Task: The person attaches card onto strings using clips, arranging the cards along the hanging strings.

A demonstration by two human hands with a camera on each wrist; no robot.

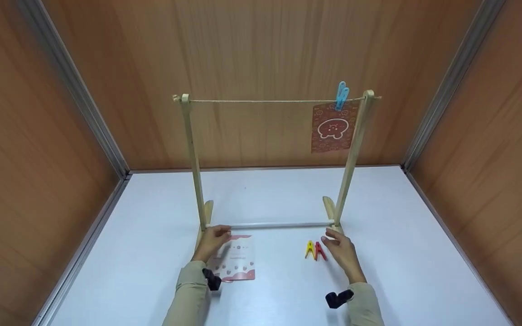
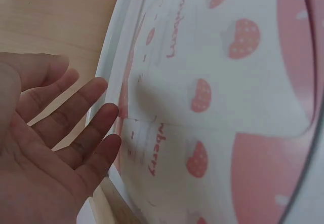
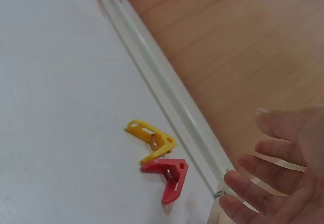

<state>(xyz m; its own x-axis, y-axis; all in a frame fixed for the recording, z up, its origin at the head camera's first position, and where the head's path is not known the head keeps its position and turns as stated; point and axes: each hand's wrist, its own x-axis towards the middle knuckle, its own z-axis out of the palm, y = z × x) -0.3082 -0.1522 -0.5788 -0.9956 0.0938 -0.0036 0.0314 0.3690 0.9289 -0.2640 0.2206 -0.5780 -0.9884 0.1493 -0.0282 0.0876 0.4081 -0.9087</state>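
Observation:
My left hand [image 1: 212, 242] is at the left end of a white crossbar [image 1: 283, 225], low on a wooden stand. In the left wrist view its fingers [image 2: 76, 105] are spread and slightly bent, with nothing held. Just beside it lie strawberry-printed cards [image 1: 238, 260], which seem to overlap in that view. My right hand [image 1: 343, 253] hovers by the bar's right end, fingers loosely bent and holding nothing. A yellow clothespin [image 3: 161, 142] and a red clothespin [image 3: 174, 176] stand side by side to the left of that hand.
The stand's left post [image 1: 193, 158] and right post [image 1: 355, 154] carry a string [image 1: 261, 101]. A blue clothespin [image 1: 341, 97] clips a dark red card [image 1: 331, 144] to it at the right. Wooden panels [image 1: 261, 50] enclose the white table [image 1: 283, 294].

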